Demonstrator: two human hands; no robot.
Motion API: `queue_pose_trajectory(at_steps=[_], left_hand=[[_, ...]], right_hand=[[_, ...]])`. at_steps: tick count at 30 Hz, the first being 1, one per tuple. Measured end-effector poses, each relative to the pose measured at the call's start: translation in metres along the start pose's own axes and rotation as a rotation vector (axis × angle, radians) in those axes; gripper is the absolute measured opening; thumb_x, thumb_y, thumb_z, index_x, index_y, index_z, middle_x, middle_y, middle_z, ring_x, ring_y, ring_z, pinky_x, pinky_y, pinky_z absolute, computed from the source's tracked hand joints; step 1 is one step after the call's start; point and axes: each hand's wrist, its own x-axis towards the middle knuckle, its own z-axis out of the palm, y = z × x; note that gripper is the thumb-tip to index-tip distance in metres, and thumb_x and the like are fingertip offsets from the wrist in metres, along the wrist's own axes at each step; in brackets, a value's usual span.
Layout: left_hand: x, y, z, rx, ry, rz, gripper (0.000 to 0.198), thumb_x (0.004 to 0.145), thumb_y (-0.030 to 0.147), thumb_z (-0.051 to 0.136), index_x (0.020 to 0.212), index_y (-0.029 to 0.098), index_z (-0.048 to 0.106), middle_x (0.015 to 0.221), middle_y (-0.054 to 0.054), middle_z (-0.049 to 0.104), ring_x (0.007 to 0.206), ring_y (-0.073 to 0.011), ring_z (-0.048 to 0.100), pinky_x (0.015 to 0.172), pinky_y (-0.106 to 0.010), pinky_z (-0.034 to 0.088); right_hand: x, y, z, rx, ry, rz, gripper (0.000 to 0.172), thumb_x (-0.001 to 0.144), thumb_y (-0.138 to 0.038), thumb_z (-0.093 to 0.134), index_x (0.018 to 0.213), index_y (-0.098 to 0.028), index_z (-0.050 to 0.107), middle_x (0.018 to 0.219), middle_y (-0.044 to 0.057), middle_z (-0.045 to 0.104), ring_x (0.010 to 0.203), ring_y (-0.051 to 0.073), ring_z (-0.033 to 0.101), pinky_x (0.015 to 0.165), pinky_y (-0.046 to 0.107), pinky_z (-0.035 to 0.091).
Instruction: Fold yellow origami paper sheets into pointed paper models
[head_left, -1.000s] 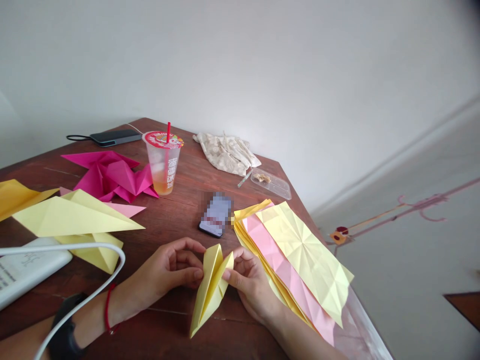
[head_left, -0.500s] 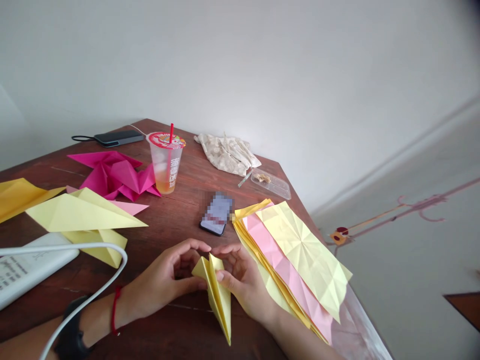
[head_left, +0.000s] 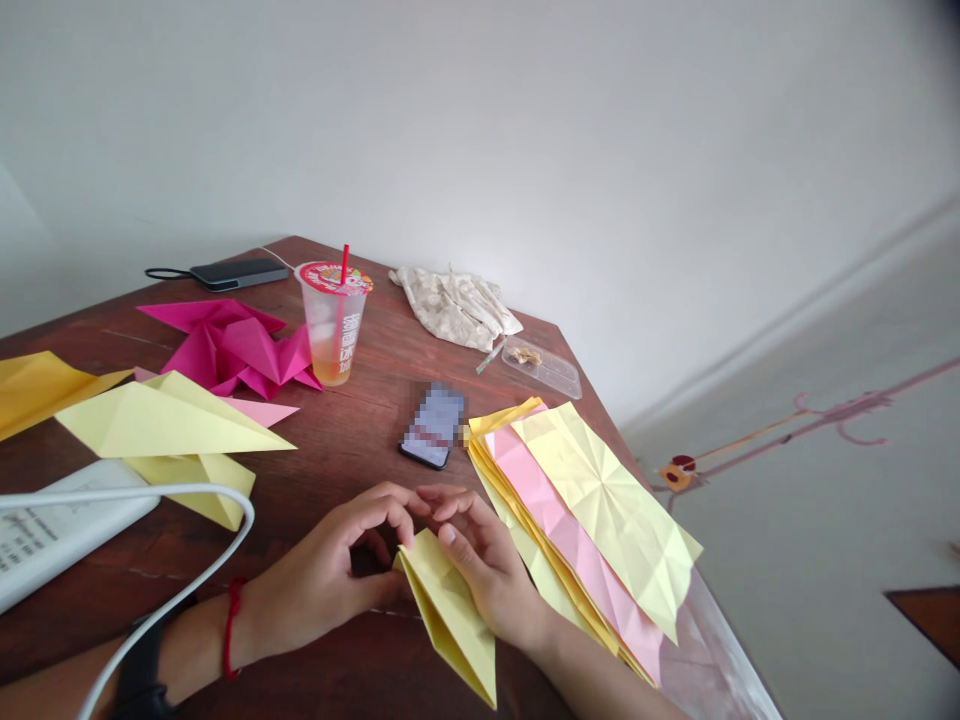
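Between my hands is a yellow folded paper [head_left: 452, 617], a narrow kite-like shape with layered edges, its point toward me. My left hand [head_left: 351, 560] curls around its upper left corner, thumb and fingers closed on that edge. On the other side, my right hand [head_left: 487, 570] grips its upper right side, the thumb near the top edge. The far fingertips of both hands almost meet above the paper, and part of its back is hidden by them. Just beyond lies a phone [head_left: 433, 425] with a blurred screen.
Creased yellow and pink sheets [head_left: 600, 490] are stacked at right. Folded pale yellow paper [head_left: 172, 415] and magenta paper [head_left: 240, 350] lie left, near a drink cup [head_left: 334, 325]. A white cable [head_left: 187, 491] crosses by my left wrist. Farther back are a cloth [head_left: 457, 305] and plastic tray [head_left: 544, 367].
The folded paper has turned so a broad flat face now shows instead of its narrow, open edges. Its point has swung slightly right, and my fingers have shifted around it.
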Motion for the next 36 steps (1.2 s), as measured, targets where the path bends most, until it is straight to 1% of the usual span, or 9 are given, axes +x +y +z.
queue_pose_trajectory(at_steps=[5, 9, 11, 13, 17, 23, 29, 32, 36], left_hand=[[0.0, -0.003, -0.002, -0.053, 0.067, -0.043, 0.021, 0.086, 0.035, 0.071, 0.082, 0.018, 0.06, 0.099, -0.006, 0.069, 0.095, -0.0206, 0.064, 0.085, -0.029, 0.049], [0.002, -0.007, -0.005, -0.141, 0.228, -0.133, 0.03, 0.087, 0.045, 0.068, 0.083, 0.017, 0.058, 0.077, 0.0, 0.061, 0.073, -0.015, 0.058, 0.066, -0.023, 0.048], [0.004, -0.007, -0.006, -0.159, 0.301, -0.153, 0.034, 0.086, 0.049, 0.068, 0.079, 0.018, 0.055, 0.07, 0.002, 0.055, 0.066, -0.0125, 0.053, 0.06, -0.021, 0.044], [0.005, -0.005, -0.007, -0.157, 0.344, -0.16, 0.037, 0.086, 0.05, 0.068, 0.077, 0.018, 0.053, 0.07, 0.003, 0.054, 0.066, -0.0119, 0.052, 0.061, -0.021, 0.044], [0.005, -0.003, -0.005, -0.206, 0.38, -0.206, 0.036, 0.084, 0.051, 0.07, 0.09, 0.02, 0.053, 0.083, 0.0, 0.062, 0.078, -0.0164, 0.061, 0.067, -0.024, 0.049], [0.001, -0.011, -0.001, -0.364, 0.3, -0.126, 0.053, 0.077, 0.041, 0.081, 0.114, 0.025, 0.046, 0.118, -0.008, 0.061, 0.11, -0.0268, 0.064, 0.081, -0.032, 0.056], [0.0, -0.009, 0.001, -0.061, 0.134, -0.108, 0.039, 0.079, 0.03, 0.079, 0.113, 0.02, 0.062, 0.118, -0.009, 0.064, 0.098, -0.0233, 0.066, 0.08, -0.03, 0.056], [0.001, -0.007, 0.0, 0.101, 0.084, -0.107, 0.02, 0.084, 0.032, 0.073, 0.099, 0.018, 0.072, 0.107, -0.007, 0.07, 0.095, -0.0239, 0.066, 0.084, -0.031, 0.054], [0.001, -0.005, -0.001, 0.157, 0.053, -0.096, 0.018, 0.086, 0.032, 0.07, 0.098, 0.021, 0.077, 0.105, -0.006, 0.073, 0.098, -0.0249, 0.068, 0.09, -0.032, 0.052]], right_hand=[[-0.001, 0.01, -0.006, 0.235, 0.037, 0.043, 0.042, 0.098, -0.057, 0.048, 0.105, -0.022, 0.069, 0.126, 0.012, 0.065, 0.122, 0.031, 0.059, 0.106, 0.052, 0.043], [-0.001, 0.011, -0.006, 0.308, 0.032, 0.028, 0.071, 0.09, -0.078, 0.036, 0.114, -0.019, 0.069, 0.118, 0.015, 0.07, 0.115, 0.033, 0.063, 0.102, 0.052, 0.047], [-0.001, 0.007, -0.004, 0.255, -0.003, 0.055, 0.064, 0.085, -0.074, 0.054, 0.117, -0.02, 0.067, 0.114, 0.013, 0.072, 0.113, 0.032, 0.065, 0.099, 0.049, 0.049], [0.0, 0.002, -0.001, 0.181, -0.036, 0.108, 0.052, 0.08, -0.058, 0.074, 0.117, -0.022, 0.066, 0.11, 0.01, 0.074, 0.106, 0.03, 0.068, 0.095, 0.046, 0.052], [0.003, -0.003, 0.003, 0.142, -0.019, 0.17, 0.04, 0.08, -0.043, 0.079, 0.111, -0.022, 0.067, 0.101, 0.007, 0.076, 0.09, 0.025, 0.072, 0.088, 0.042, 0.056], [0.006, 0.012, -0.002, 0.136, 0.156, 0.12, 0.035, 0.083, -0.042, 0.077, 0.111, -0.022, 0.068, 0.103, 0.006, 0.075, 0.087, 0.022, 0.069, 0.083, 0.037, 0.055], [0.006, 0.019, -0.005, 0.151, 0.212, 0.143, 0.033, 0.087, -0.043, 0.073, 0.111, -0.022, 0.067, 0.098, 0.005, 0.072, 0.075, 0.018, 0.064, 0.065, 0.029, 0.051], [0.005, 0.013, -0.004, 0.112, 0.149, 0.128, 0.032, 0.088, -0.044, 0.072, 0.11, -0.021, 0.068, 0.098, 0.004, 0.073, 0.079, 0.019, 0.065, 0.069, 0.029, 0.051], [0.006, 0.009, -0.003, 0.079, 0.12, 0.127, 0.034, 0.088, -0.046, 0.071, 0.112, -0.022, 0.068, 0.097, 0.004, 0.074, 0.082, 0.022, 0.067, 0.073, 0.032, 0.053]])
